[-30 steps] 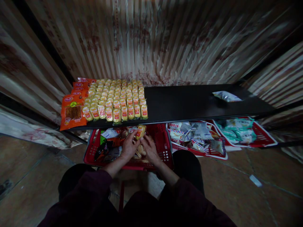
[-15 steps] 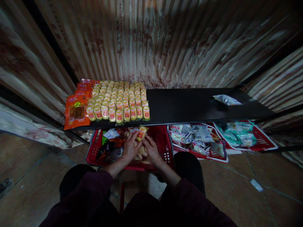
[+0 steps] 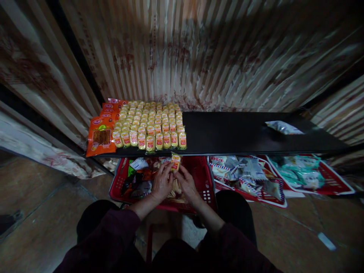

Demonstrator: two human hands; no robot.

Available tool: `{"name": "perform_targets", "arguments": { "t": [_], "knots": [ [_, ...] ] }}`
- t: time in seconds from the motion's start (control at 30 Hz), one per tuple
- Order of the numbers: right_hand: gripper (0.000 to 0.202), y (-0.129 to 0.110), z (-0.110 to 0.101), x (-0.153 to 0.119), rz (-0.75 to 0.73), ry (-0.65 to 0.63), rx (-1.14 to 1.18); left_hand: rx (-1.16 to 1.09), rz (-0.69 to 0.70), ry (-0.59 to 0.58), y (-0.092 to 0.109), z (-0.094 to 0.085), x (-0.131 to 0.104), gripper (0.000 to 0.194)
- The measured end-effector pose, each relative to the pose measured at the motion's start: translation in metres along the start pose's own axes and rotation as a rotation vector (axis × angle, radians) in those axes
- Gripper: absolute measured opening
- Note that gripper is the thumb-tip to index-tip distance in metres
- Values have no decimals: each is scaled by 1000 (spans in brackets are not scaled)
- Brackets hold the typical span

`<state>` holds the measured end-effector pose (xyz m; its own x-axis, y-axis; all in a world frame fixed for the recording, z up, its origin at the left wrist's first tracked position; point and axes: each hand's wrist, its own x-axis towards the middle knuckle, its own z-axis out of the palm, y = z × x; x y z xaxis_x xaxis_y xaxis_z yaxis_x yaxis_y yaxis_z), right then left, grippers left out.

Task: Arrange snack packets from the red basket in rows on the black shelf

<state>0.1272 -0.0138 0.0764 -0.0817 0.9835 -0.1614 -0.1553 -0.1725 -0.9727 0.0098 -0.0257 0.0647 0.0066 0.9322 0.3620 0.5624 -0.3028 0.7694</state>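
A small wrapped yellow snack cake (image 3: pixel 175 162) with a red and white label is held upright over the red basket (image 3: pixel 211 178), just below the shelf's front edge. My left hand (image 3: pixel 163 182) has its fingers closed on the cake's left side. From the right, my right hand (image 3: pixel 187 185) pinches its lower edge. Rows of matching wrapped cakes (image 3: pixel 150 143) stand on the black shelf (image 3: pixel 222 132) beyond my hands. Beneath my hands, the basket holds dark and orange packets (image 3: pixel 133 181) and pale, slender pieces (image 3: pixel 175 187) that I cannot name.
Orange snack bags (image 3: pixel 100 135) line the shelf's left end. One silvery packet (image 3: pixel 284 127) lies toward its right end. Below, a basket of white packets (image 3: pixel 247 168) and another of teal packets (image 3: pixel 305 170) stand to the right. Striped sheeting (image 3: pixel 170 57) hangs behind.
The camera view has shifted, so the scene sits slightly farther right and lower. Both hands still hold the snack cake, which now stands more upright.
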Motion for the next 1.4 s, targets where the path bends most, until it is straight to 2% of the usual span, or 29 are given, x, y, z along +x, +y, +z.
{"name": "perform_targets", "arguments": {
  "t": [0.17,0.47,0.97,1.4],
  "knots": [
    [50,2,1,3,-5,40,-3,2,18,8,-1,-1,1,42],
    [46,22,-1,19,-94,85,-97,-16,17,48,-2,-7,7,38],
    [46,4,7,28,-156,71,-172,36,23,61,-6,-8,16,40],
    [45,0,33,33,-166,89,-230,23,20,132,-13,-26,15,41]
  ]
}}
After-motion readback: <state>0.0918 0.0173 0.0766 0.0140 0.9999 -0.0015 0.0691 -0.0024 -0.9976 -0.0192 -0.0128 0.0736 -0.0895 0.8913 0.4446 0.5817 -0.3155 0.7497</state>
